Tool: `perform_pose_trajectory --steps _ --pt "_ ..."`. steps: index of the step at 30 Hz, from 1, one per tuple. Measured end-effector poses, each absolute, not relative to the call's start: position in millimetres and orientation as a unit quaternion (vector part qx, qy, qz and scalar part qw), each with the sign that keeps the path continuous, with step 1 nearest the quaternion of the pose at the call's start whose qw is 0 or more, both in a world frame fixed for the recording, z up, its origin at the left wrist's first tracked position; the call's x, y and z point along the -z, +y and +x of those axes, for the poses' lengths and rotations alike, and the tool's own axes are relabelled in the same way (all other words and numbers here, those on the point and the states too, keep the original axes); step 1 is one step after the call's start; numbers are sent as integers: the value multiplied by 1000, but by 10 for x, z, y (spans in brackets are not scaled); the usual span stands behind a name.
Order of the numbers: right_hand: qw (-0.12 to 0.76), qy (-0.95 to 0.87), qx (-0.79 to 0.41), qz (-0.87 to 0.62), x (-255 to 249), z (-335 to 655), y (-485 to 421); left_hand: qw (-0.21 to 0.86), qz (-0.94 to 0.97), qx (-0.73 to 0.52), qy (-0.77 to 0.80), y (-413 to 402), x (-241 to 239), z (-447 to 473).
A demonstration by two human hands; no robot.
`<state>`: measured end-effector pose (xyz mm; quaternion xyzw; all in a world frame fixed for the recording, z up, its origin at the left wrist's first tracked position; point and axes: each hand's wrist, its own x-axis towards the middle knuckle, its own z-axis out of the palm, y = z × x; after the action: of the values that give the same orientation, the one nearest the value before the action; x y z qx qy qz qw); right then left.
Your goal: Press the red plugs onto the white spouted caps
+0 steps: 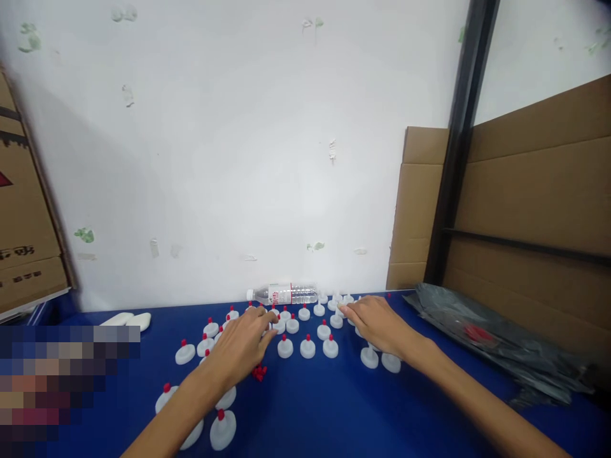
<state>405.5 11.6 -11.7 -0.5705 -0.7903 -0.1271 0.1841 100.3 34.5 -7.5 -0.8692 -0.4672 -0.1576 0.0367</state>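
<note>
White round caps with small red tips, such as this red-tipped cap (285, 347), stand in loose rows on the blue table. My left hand (245, 334) is over the left group, thumb and index finger apart, reaching beside several of these caps. Small loose red tips (259, 372) lie in a pile just below it. At the right group, my right hand (375, 321) has its fingers pinched at the thin nozzle of a white cap (337, 320) that bears no red tip. More bare white caps (369, 357) stand under and around this hand, partly hidden by it.
A clear plastic bottle (291, 293) lies along the wall behind the caps. Grey plastic bags (482, 337) are on the right of the blue table (310, 413). White flat objects (126, 320) rest at the left. Cardboard (539, 197) stands on the right, with a carton (28, 210) at left.
</note>
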Motion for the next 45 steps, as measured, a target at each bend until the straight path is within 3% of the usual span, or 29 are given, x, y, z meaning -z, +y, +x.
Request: perform_pose_trajectory --steps 11,16,24,30,45 --pt "143 -774 94 -610 264 4076 172 6 -873 88 -480 453 156 850" --pt "173 -775 95 -600 202 4082 166 8 -880 88 -466 462 184 869" --pt "256 -844 53 -468 22 3805 -98 11 -871 222 -438 294 58 1032" --pt "258 -894 4 -367 75 3583 -316 -82 -875 311 -362 215 77 1146" --pt "289 -883 24 -368 217 3559 -262 -140 -887 331 -291 97 147 1285"
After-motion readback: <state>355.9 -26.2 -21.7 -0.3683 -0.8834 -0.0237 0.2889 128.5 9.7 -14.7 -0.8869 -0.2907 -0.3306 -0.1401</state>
